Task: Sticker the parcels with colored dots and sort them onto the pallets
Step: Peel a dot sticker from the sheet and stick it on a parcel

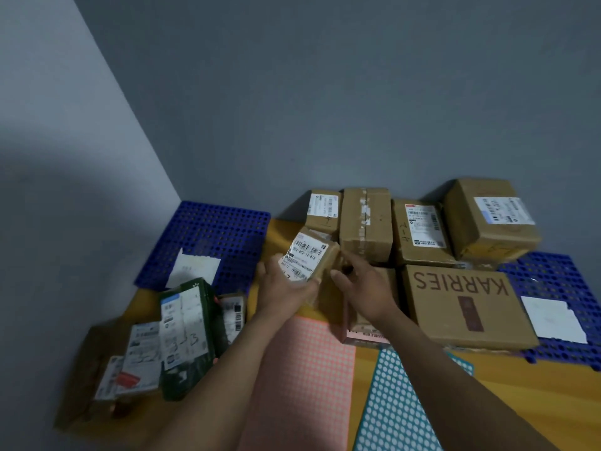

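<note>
A small brown parcel point(312, 258) with a white barcode label is lifted and tilted at the centre. My left hand point(286, 288) grips its lower left end, thumb on the label. My right hand point(364, 284) touches its right side, fingers loosely bent. Below my arms lie a sheet of pink dot stickers point(312, 369) and a sheet of teal dot stickers point(396, 411) on the yellow floor. A blue pallet point(221, 229) with a white paper sits at the far left. Another blue pallet point(566, 281) with a paper is at the right.
Several brown boxes stand against the grey wall, among them a tall taped box point(366, 222) and a large KARRIES box point(461, 304). At the left lie a dark green parcel point(192, 333) and flat labelled parcels point(140, 356).
</note>
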